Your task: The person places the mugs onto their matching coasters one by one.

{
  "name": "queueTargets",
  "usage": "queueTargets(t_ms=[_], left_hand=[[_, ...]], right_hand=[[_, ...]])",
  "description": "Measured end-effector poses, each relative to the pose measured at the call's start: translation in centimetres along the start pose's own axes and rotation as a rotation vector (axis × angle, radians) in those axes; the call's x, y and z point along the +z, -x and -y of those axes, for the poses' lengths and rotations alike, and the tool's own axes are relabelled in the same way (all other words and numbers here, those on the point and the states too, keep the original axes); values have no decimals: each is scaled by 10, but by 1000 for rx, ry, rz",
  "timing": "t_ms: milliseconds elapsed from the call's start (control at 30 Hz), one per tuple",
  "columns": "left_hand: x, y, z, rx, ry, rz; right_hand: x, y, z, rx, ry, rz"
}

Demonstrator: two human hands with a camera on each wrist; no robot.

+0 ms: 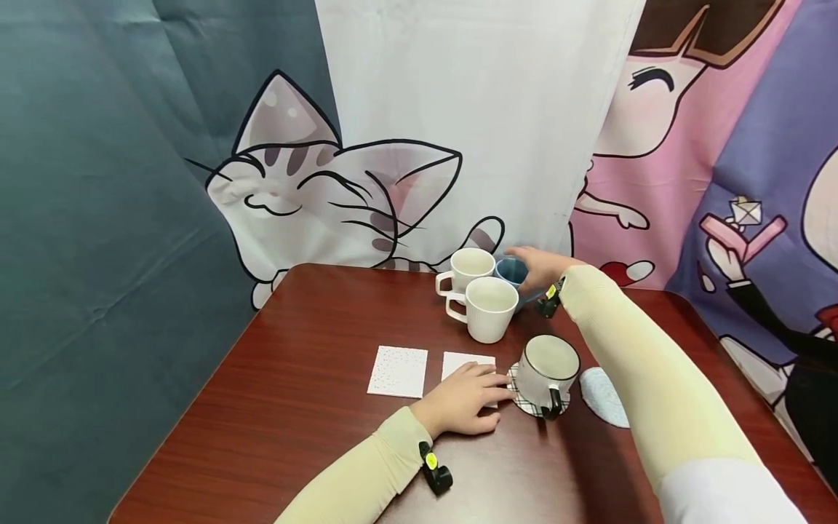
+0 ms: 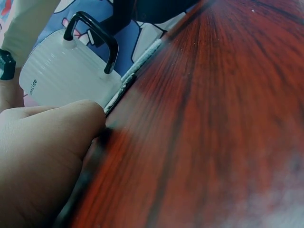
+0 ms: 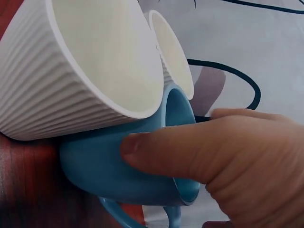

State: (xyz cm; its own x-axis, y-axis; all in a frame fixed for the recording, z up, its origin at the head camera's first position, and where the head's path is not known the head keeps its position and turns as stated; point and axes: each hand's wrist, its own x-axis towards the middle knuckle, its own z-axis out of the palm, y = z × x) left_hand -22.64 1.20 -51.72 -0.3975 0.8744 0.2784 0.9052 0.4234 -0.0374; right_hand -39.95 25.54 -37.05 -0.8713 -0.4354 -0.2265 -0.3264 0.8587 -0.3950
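At the back of the table, my right hand point(image 1: 540, 268) grips a blue mug point(image 3: 104, 161), thumb point(image 3: 156, 151) on its outer wall and the fingers mostly hidden behind it. Pressed close beside that mug is a ribbed white mug point(image 1: 489, 314), with another white mug point(image 1: 470, 262) behind. My left hand point(image 1: 466, 399) rests palm down with fingers spread, partly covering a white square coaster point(image 1: 466, 359). Its fingertips reach the edge of a round checked coaster point(image 1: 525, 405), which bears a white mug with a black rim and handle point(image 1: 540, 372).
A second white square coaster point(image 1: 398, 371) with speckles lies left of the covered one. To the right, a pale grey-blue round coaster point(image 1: 602, 397) sits beside my right forearm. The reddish-brown table point(image 1: 294, 378) ends at a cartoon-printed cloth point(image 1: 511, 131).
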Motion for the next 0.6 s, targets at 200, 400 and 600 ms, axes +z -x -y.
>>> queueTargets(t_ms=[200, 400, 600], left_hand=[[1, 0, -1, -4, -6, -6], [4, 0, -1, -11, -13, -3], [3, -1, 0, -9, -13, -3]], right_hand=[[3, -5, -1, -13, -15, 42], [4, -8, -2, 25, -30, 35], [2, -6, -1, 39, -6, 21]])
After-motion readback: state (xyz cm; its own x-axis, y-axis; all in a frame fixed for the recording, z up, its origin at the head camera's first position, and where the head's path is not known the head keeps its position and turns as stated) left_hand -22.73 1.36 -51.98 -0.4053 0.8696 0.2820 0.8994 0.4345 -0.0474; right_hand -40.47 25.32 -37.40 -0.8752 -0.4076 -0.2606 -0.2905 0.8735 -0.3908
